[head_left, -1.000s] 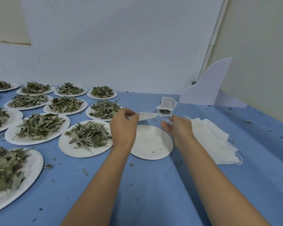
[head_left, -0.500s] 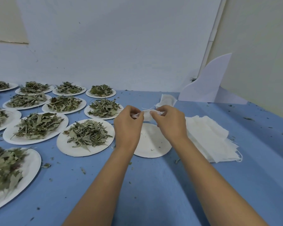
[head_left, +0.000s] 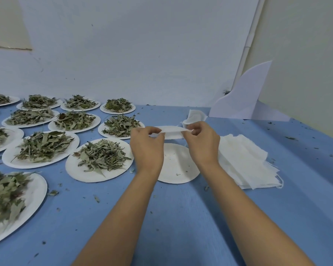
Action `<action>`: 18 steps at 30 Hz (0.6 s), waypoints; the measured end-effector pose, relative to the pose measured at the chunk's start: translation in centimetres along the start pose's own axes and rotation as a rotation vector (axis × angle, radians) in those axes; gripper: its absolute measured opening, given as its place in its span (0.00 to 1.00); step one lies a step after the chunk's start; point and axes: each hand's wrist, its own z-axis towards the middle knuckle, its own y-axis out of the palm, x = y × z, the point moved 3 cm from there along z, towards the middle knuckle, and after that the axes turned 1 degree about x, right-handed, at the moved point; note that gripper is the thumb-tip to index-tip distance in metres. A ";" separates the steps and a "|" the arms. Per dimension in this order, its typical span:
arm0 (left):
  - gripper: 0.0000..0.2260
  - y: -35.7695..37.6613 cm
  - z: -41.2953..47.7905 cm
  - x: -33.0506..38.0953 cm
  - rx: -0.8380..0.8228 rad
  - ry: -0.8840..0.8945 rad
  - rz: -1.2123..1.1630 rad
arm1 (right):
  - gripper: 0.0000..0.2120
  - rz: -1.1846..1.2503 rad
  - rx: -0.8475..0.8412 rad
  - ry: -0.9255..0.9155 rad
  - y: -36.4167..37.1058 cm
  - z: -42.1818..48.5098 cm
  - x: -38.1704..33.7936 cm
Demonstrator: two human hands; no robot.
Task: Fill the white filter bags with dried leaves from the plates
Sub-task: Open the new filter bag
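A white filter bag (head_left: 172, 131) is stretched flat between my two hands above a nearly bare white plate (head_left: 177, 166) that carries only leaf crumbs. My left hand (head_left: 147, 145) pinches the bag's left end, and my right hand (head_left: 202, 140) pinches its right end. Just left of my hands sits a plate heaped with dried leaves (head_left: 102, 157). A filled filter bag (head_left: 194, 117) lies on the table behind my right hand. To the right rests a stack of flat white filter bags (head_left: 246, 160).
Several more white plates of dried leaves (head_left: 42, 145) cover the blue table (head_left: 181, 217) to the left and back. A white folded board (head_left: 246, 98) stands in the far right corner against the wall. Leaf crumbs are scattered over the cloth.
My right hand has let go of the filled bag, now lying behind it, and has come over to the flat bag. Both hands now pull that bag out wide between them.
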 end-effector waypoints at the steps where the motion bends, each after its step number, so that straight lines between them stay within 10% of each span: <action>1: 0.01 -0.1 0.1 -0.1 0.004 -0.059 -0.044 | 0.06 -0.032 0.009 -0.050 -0.1 0.1 0.1; 9: 0.03 0.6 0.4 0.1 -0.376 -0.605 -0.649 | 0.06 0.310 -0.075 0.196 -0.7 0.9 0.9; 14: 0.05 0.8 0.0 0.4 -0.593 -0.706 -0.826 | 0.02 0.965 -0.375 0.777 -0.3 0.7 0.8; 18: 0.08 0.8 -0.3 0.8 -0.638 -0.829 -1.004 | 0.02 1.123 -0.669 0.886 -0.1 0.0 0.2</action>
